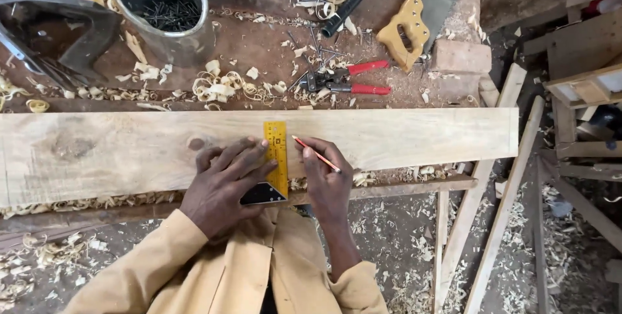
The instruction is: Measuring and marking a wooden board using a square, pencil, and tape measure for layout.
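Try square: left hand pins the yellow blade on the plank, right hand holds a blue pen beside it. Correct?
Not quite. In the head view the right hand holds a red pencil, not a blue pen. The left hand does pin the yellow try square on the plank.

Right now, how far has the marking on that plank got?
Done: the plank lies planed-looking on the bench, with shavings around it. In hand: the left hand presses a yellow square flat across the plank, and the right hand holds a red pencil with its tip at the blade's edge. No drawn line shows yet. The saw lies unused behind, so cutting is left.
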